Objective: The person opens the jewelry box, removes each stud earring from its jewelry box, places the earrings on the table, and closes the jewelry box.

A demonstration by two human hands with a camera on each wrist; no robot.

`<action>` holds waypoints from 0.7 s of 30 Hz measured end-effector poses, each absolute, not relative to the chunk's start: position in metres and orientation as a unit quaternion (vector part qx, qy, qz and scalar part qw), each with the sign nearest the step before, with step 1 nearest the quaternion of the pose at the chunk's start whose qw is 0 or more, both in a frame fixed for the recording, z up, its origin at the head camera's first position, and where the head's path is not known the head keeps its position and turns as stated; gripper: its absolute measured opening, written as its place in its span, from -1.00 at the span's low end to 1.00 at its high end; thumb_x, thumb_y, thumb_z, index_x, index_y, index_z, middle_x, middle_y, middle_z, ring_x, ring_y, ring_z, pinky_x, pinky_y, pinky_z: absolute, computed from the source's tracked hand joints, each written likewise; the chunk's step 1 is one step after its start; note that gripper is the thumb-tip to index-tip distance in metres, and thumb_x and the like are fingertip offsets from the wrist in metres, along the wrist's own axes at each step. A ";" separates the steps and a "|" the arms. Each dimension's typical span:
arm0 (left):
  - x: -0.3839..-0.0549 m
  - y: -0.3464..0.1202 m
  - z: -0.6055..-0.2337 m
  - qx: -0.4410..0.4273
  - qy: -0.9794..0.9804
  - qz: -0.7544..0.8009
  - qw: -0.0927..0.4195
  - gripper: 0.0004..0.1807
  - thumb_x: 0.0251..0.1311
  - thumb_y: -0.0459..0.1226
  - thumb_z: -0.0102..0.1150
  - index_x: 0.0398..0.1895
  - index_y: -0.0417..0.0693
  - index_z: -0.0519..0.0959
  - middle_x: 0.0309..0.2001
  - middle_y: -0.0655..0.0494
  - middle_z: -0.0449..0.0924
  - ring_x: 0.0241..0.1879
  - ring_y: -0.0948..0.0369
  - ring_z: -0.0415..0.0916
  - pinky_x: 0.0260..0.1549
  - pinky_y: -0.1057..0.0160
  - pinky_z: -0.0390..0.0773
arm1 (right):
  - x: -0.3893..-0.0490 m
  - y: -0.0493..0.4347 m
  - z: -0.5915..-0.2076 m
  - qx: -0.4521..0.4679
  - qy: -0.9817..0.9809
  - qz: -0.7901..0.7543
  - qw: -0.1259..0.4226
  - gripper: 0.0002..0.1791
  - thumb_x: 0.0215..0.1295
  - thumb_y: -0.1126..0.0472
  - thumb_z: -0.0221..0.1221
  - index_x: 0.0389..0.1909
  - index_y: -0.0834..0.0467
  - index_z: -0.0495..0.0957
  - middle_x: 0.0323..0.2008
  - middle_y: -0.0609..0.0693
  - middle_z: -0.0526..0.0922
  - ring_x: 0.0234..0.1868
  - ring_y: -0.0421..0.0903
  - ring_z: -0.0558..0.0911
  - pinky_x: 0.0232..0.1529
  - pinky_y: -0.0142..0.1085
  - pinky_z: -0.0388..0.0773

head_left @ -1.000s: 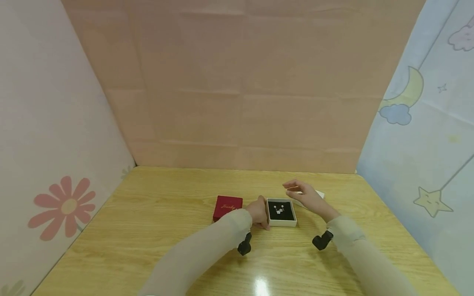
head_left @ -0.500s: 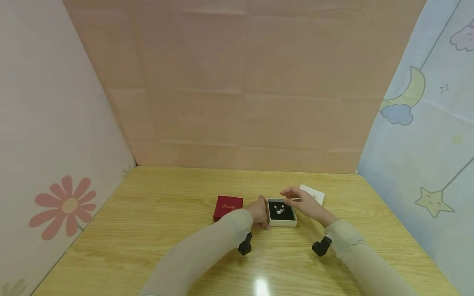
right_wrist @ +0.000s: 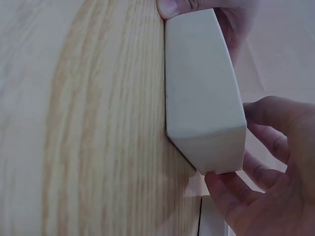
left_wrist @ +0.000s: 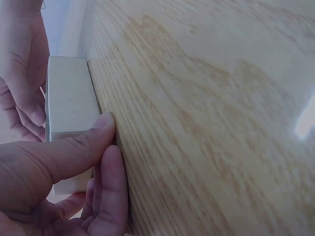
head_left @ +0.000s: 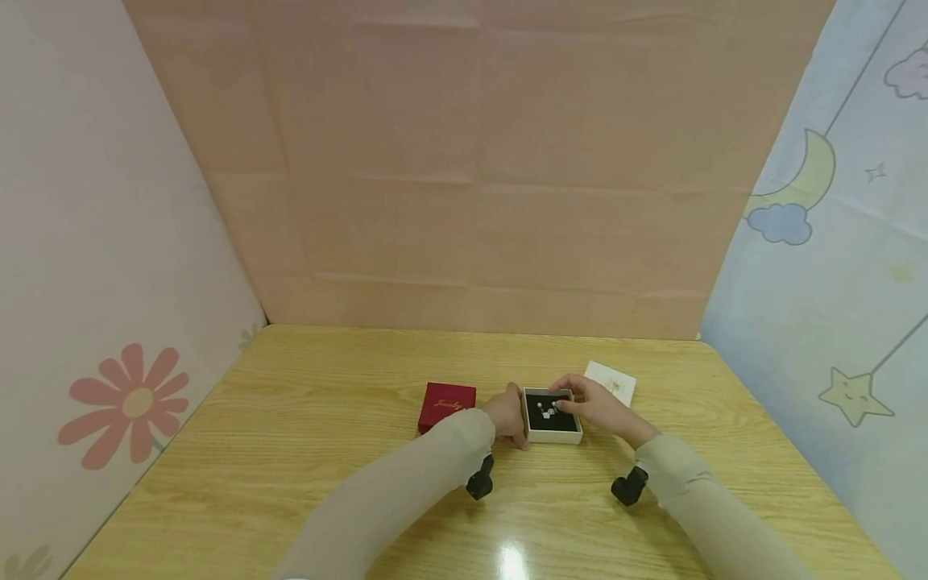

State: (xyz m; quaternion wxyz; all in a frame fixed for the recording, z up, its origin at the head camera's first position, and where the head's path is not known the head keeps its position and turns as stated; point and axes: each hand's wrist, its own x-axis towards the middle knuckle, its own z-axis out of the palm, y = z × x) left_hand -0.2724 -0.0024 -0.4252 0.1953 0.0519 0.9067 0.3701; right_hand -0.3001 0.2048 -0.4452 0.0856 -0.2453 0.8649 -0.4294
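Note:
A white jewelry box (head_left: 554, 437) stands on the table without its lid, its black pad (head_left: 537, 398) facing up. Small pale, shiny jewelry pieces (head_left: 547, 414), like a pair of drop earrings, lie on the pad. My left hand (head_left: 507, 416) grips the box's left end; in the left wrist view the thumb (left_wrist: 81, 152) lies along its side wall. Over the box's right part reaches my right hand (head_left: 596, 405), its thumb tip right at the right-hand jewelry piece. Its other fingers are by the back right corner, fingertips (right_wrist: 214, 179) close against the box's side in the right wrist view.
A red box (head_left: 448, 400) with gold lettering sits left of the left hand, partly covered by the sleeve. Behind the right hand lies a white lid (head_left: 612, 379) with a small print. The wooden table (head_left: 348, 379) ends at an upright tan sheet (head_left: 471, 242).
My right hand has moved left and down from above the lid to the box, uncovering more of the lid. The left hand has kept its grip on the box.

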 end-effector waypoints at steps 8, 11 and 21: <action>-0.276 -0.001 -0.429 0.044 0.903 0.379 0.199 -0.14 -0.32 -0.52 0.57 0.07 -0.09 0.24 -0.28 -0.04 0.48 -0.44 0.15 0.44 -0.57 0.29 0.51 | -0.301 0.205 -0.447 -0.246 0.878 -0.403 0.081 -0.82 0.33 0.33 0.15 -0.07 0.24 0.52 0.04 0.23 0.53 -0.03 0.04 0.49 -0.12 -0.24 0.45; -0.278 -0.001 -0.430 0.043 0.901 0.381 0.201 -0.13 -0.32 -0.52 0.57 0.09 -0.09 0.23 -0.29 -0.05 0.48 -0.47 0.15 0.44 -0.57 0.29 0.52 | -0.301 0.204 -0.449 -0.247 0.888 -0.382 0.075 -0.82 0.32 0.34 0.17 -0.08 0.20 0.53 0.07 0.23 0.52 -0.06 0.01 0.44 -0.16 -0.26 0.39; -0.278 -0.002 -0.431 0.036 0.891 0.400 0.214 -0.16 -0.28 -0.53 0.53 0.08 -0.07 0.23 -0.29 -0.04 0.46 -0.51 0.17 0.46 -0.51 0.27 0.61 | -0.303 0.202 -0.451 -0.246 0.904 -0.343 0.067 -0.80 0.30 0.37 0.17 -0.08 0.18 0.56 0.05 0.19 0.53 -0.38 -0.13 0.28 -0.37 -0.33 0.25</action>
